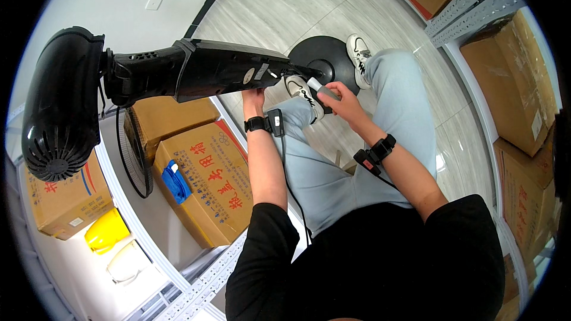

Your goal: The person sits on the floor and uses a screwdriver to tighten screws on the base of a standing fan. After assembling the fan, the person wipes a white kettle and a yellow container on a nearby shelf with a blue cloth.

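A black standing fan (226,68) leans across from the left, its rounded motor housing (62,101) at the far left and its round base (324,53) on the floor between my shoes. My left hand (254,96) reaches up against the underside of the fan's column housing, which hides its fingers. In my right hand (344,104) is a small grey handheld tool (327,92) with a white end, pointing at the lower end of the housing. The fingers are closed round its grey part; its exact kind is unclear. The fan's wire grille (135,154) hangs below the motor.
Cardboard boxes (208,184) sit on the shelf at left, one with a blue cloth-like item (176,182) on it. A yellow object (107,230) and a white cup-like one (128,263) lie nearby. More boxes (505,77) fill the right rack. A black cable (291,184) trails from my left wrist.
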